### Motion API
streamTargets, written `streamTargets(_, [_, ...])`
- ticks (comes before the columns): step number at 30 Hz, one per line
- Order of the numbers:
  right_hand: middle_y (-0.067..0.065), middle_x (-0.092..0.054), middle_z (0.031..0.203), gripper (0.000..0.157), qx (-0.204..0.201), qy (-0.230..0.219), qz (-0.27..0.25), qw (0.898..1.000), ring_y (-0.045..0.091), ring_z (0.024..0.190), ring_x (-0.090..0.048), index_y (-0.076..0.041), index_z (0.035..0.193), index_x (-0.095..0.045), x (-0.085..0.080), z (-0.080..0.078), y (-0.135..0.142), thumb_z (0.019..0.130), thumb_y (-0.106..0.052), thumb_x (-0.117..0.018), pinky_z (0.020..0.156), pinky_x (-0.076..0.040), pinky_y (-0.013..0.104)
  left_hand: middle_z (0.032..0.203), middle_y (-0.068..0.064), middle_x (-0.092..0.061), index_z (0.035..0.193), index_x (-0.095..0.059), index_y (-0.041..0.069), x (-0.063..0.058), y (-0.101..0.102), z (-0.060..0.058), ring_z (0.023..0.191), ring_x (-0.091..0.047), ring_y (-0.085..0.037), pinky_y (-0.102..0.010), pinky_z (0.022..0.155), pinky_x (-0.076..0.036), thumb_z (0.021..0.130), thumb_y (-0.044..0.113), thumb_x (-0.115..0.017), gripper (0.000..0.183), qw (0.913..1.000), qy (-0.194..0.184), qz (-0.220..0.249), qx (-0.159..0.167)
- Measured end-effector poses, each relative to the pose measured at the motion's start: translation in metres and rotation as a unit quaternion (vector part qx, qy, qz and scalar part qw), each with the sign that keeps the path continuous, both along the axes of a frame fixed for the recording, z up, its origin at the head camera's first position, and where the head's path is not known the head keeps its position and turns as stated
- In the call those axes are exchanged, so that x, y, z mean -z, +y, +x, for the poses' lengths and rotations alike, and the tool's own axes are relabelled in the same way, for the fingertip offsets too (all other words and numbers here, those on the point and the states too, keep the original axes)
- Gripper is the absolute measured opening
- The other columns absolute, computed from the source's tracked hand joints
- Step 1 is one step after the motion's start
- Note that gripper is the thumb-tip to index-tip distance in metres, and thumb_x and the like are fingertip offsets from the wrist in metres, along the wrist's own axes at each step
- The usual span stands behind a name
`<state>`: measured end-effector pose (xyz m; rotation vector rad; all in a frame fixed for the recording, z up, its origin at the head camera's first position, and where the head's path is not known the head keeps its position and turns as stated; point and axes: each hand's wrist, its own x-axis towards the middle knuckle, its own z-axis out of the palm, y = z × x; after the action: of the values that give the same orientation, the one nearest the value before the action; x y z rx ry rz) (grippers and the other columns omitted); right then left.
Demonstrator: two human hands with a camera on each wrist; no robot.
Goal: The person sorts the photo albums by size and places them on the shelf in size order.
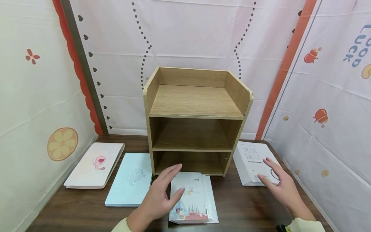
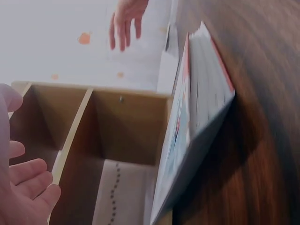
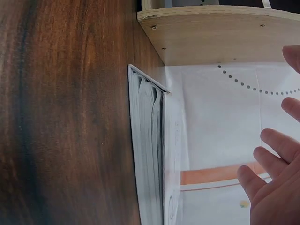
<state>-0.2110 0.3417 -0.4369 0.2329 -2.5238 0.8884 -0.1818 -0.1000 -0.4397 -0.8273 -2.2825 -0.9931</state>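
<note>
My left hand (image 1: 158,196), fingers spread, hovers by the left edge of a book with a pastel town-like cover (image 1: 192,193). That book lies flat before the wooden shelf, with more white and grey edges showing beneath its right side. Over on the right, my right hand (image 1: 282,187) is held with fingers apart above a thick white book (image 1: 246,161). The right wrist view shows that book's page edges (image 3: 149,140) and the fingers apart from it. Neither hand holds anything.
A three-level wooden shelf (image 1: 197,101) stands at the table's back middle. To its left lie a light blue notebook with a whale drawing (image 1: 124,190) and a white notebook with a pink elephant (image 1: 87,161). Printed cloth walls (image 1: 197,35) enclose the dark wooden table (image 1: 234,209).
</note>
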Motion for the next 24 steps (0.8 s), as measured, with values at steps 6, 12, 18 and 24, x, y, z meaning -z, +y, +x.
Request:
streamTargets(6, [0.018,-0.049,0.156,0.065,0.005,0.011,-0.015,1.000,-0.026,0.132,-0.026,-0.023,0.151,-0.053,0.008,0.001,0.004,0.091,-0.028,-0.079,0.095,-0.021,-0.009,0.153,0.007,-0.051,0.156,-0.042,0.027,0.000,0.015,0.000,0.140,-0.052,-0.018,-0.049,0.109,-0.052,0.098,0.031,-0.070,0.065,0.9958,-0.077,0.023,0.045])
streamTargets(12, [0.020,-0.049,0.155,0.067,0.019,-0.007,-0.033,0.999,-0.032,0.119,-0.027,-0.022,0.154,-0.047,0.016,0.005,0.009,0.094,-0.030,-0.076,0.092,-0.025,-0.010,0.150,0.011,-0.054,0.153,-0.047,0.028,0.005,0.032,-0.004,0.136,-0.056,-0.018,-0.046,0.110,-0.052,0.100,0.037,-0.067,0.057,0.9843,-0.151,0.059,0.071])
streamTargets(18, [0.013,-0.048,0.157,0.064,0.014,-0.001,-0.068,0.998,-0.029,0.127,-0.029,-0.013,0.152,-0.050,0.022,0.008,0.009,0.095,-0.023,-0.076,0.097,-0.030,-0.008,0.150,0.005,-0.056,0.152,-0.048,0.019,0.014,0.051,-0.009,0.138,-0.054,-0.021,-0.037,0.115,-0.048,0.102,0.036,-0.064,0.055,0.9626,-0.222,0.099,0.119])
streamTargets(24, [-0.037,-0.044,0.141,0.056,0.003,0.009,-0.107,0.994,-0.026,0.129,-0.036,-0.007,0.145,-0.057,0.030,0.004,0.010,0.094,-0.018,-0.077,0.098,-0.035,-0.005,0.146,-0.010,-0.058,0.150,-0.049,0.007,0.015,0.069,-0.014,0.139,-0.053,-0.030,-0.042,0.115,-0.046,0.103,0.030,-0.064,0.054,0.9224,-0.305,0.181,0.154])
